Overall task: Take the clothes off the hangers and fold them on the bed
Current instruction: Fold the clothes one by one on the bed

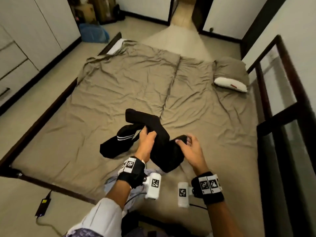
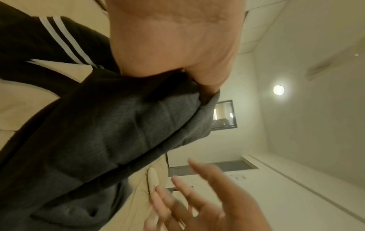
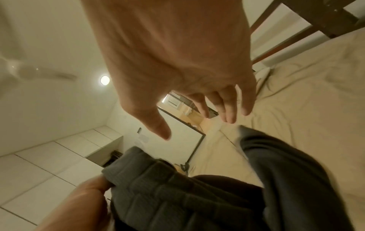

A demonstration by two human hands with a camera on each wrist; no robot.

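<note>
Over bed (image 1: 102,103), left hand (image 1: 147,141) gripping black garment (image 1: 160,134), right hand (image 1: 189,147) spread

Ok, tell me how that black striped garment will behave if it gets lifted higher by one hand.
Probably floppy: the black garment already sags in folds on both sides of the left hand gripping it. Likely light, since one hand bears it while the right hand stays open. Its trailing end would probably drag across the bed.

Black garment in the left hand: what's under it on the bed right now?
Under the black garment, which the left hand holds up, only the wrinkled tan sheet shows. Its striped end hangs near the sheet. Whatever lies directly beneath the bunched fabric is covered.
</note>
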